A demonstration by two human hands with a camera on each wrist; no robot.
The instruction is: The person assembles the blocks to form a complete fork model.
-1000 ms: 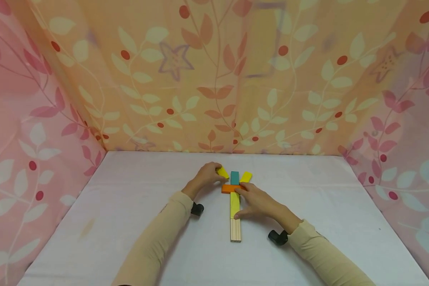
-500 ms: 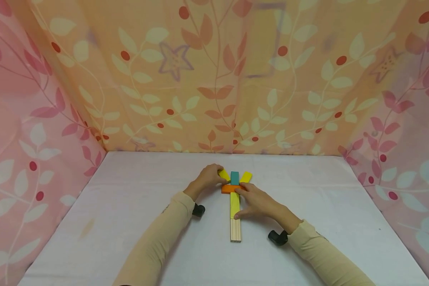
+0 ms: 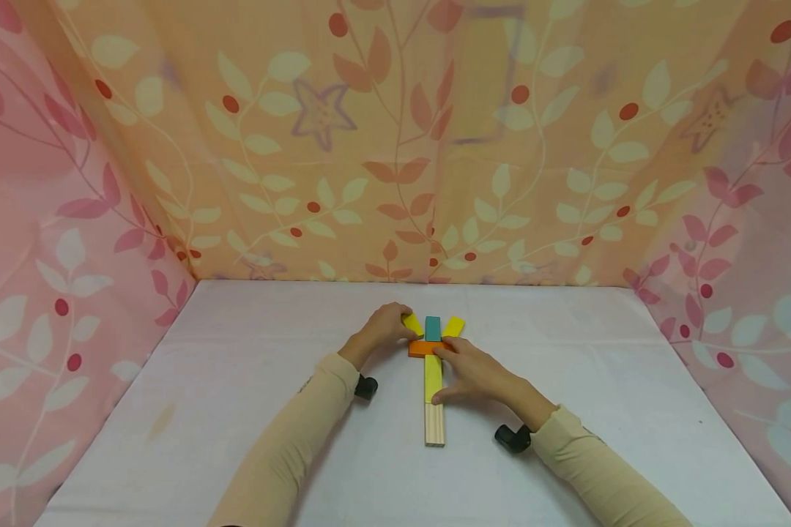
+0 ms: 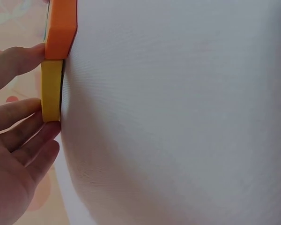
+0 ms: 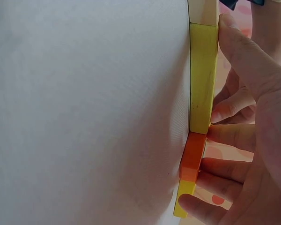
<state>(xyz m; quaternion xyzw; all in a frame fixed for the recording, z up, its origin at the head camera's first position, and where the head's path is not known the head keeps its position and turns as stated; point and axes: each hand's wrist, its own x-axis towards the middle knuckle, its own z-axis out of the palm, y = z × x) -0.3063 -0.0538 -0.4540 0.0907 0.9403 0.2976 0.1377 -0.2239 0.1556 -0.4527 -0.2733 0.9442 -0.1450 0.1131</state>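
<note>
Wooden blocks lie flat in a figure on the white cloth. In the head view my left hand [image 3: 384, 324] holds a small yellow block [image 3: 412, 323] between thumb and fingers, slanted outward. In the left wrist view this yellow block [image 4: 51, 91] meets the end of the orange block [image 4: 62, 30]. A teal block [image 3: 433, 329] stands beyond the orange crosspiece, with another yellow block [image 3: 455, 326] slanting right. My right hand [image 3: 477, 369] rests on the figure with extended fingers touching the orange block [image 5: 192, 157]. Its thumb lies by the yellow-green block [image 5: 203, 77].
A plain wood block [image 3: 434, 426] forms the near end of the figure's stem. White cloth [image 3: 204, 410] covers the table. Patterned curtains [image 3: 395, 183] rise behind it and on both sides. Black wrist cameras [image 3: 513, 438] sit close to the cloth.
My left hand has shifted the yellow block slightly right and nearer, up to the orange block, then stayed put. The right hand has not visibly moved.
</note>
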